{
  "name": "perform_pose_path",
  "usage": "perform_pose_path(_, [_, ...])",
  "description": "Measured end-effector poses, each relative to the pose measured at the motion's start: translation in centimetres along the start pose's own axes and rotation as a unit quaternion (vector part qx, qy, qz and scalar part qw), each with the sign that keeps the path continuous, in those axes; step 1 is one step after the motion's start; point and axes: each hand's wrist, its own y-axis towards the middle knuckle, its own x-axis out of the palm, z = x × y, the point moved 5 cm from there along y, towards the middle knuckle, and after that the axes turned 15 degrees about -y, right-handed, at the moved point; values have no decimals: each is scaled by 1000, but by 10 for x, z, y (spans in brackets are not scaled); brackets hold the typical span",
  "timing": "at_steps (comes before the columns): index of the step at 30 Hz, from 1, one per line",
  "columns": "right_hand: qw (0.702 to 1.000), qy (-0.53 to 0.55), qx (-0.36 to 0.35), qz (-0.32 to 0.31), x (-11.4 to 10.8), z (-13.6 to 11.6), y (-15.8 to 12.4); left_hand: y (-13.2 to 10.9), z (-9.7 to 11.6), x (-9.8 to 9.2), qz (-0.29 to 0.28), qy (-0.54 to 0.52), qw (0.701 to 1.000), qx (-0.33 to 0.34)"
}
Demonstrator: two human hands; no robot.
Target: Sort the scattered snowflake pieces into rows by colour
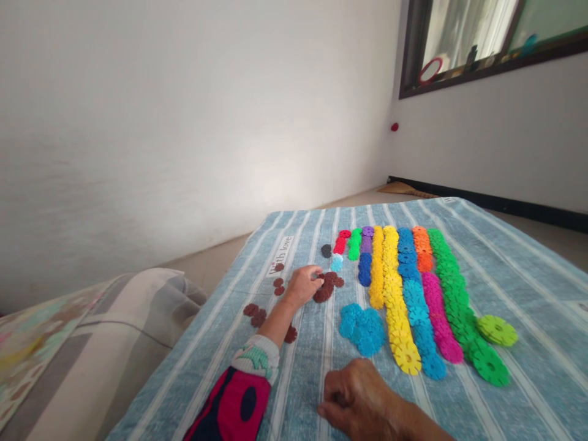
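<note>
My left hand [304, 286], in a pink and navy sleeve with a pale cuff, reaches over the cloth. Its thumb and index finger are apart at the left edge of a pile of brown notched plastic discs [327, 288]. Loose brown discs [258, 317] lie left of and below that hand. Nearer to me, my right hand [353, 397] rests on the cloth with its fingers curled in; no object shows in it. Just beyond its knuckles is a heap of light blue discs [362, 327].
Rows of overlapping discs run along the right: yellow [399, 318], blue [417, 300], magenta [441, 318] and green [452, 294]. Shorter red, purple and orange rows lie at the far end. A striped blue cloth [220, 343] covers the surface. A white wall [206, 122] stands beyond.
</note>
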Motion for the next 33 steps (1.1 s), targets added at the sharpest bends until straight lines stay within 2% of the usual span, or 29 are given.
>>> perform_pose_path(6, [1000,5,3,1,-2,0,0,4,1,5,-13,-3,1000,-2])
perform_pose_path(10, [1000,0,-1,3,-1,0,0,1,1,0,1,10,1000,-12])
perform_pose_path(14, [1000,1,-1,3,0,0,0,-3,-6,-15,21,47,999,-16])
perform_pose_path(20, [1000,-9,8,-9,-4,-2,0,-12,-20,-49,53,110,992,-24])
perform_pose_path(22, [1000,-9,8,-12,-4,-2,0,-17,-22,-54,37,111,992,-36])
perform_pose_path(26, [1000,-6,0,-3,-3,-1,-1,-28,-18,-50,-28,107,993,-49])
perform_pose_path(33, [1000,-6,-5,5,-1,0,-1,-35,-16,-50,-32,106,992,-64])
